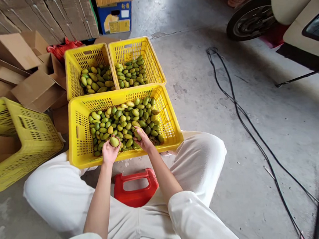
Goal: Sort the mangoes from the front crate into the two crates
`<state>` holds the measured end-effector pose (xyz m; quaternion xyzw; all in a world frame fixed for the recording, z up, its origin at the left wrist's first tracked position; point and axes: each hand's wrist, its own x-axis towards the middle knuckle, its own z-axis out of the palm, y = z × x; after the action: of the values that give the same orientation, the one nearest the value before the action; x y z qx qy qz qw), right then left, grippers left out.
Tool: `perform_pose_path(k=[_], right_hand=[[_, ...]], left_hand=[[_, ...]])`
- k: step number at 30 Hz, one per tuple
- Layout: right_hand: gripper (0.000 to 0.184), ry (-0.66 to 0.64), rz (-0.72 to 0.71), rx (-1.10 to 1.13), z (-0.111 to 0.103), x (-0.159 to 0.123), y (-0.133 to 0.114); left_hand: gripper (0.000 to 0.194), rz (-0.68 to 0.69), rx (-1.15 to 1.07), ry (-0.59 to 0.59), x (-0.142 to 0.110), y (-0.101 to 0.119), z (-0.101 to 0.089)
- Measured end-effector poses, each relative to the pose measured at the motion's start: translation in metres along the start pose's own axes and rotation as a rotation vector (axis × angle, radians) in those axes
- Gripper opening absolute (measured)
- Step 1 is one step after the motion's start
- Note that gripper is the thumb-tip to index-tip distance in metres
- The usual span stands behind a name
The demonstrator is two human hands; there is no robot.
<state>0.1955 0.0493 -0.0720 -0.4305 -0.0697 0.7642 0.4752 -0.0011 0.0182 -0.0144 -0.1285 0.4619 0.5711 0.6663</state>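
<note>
Green fruit (114, 142) cupped in left grip (110, 152), loosely curled, right grip (144, 140) apparently closed around second fruit (138, 135)

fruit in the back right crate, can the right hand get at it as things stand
Probably yes, with a lean: the fruit lies uncovered in the open-topped back right crate, though the front crate stands between and the right hand seems to hold another piece.

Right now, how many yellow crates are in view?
4: near crate, back-left crate and back-right crate beyond it, far-left crate holding cardboard. Others may be hidden.
</note>
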Motion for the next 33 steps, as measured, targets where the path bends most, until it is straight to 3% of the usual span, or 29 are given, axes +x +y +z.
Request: perform_pose_path(k=[3,13,22,27,33], right_hand=[[0.055,0.014,-0.001,-0.039,0.000,0.001,0.003],[0.055,0.021,-0.004,0.112,-0.003,0.006,-0.002],[0.030,0.039,-0.056,0.207,-0.002,0.003,0.000],[0.016,0.075,-0.027,0.240,-0.003,0.002,-0.005],[0.017,0.065,0.040,0.277,-0.006,-0.002,-0.008]], left_hand=[[0.034,-0.016,-0.022,0.017,0.000,0.000,0.001],[0.017,0.097,-0.068,0.060,0.012,0.001,-0.003],[0.005,0.071,-0.032,0.063,0.014,-0.004,-0.007],[0.014,0.024,-0.059,0.030,0.010,-0.001,-0.006],[0.023,-0.056,-0.015,0.002,0.002,0.001,-0.002]])
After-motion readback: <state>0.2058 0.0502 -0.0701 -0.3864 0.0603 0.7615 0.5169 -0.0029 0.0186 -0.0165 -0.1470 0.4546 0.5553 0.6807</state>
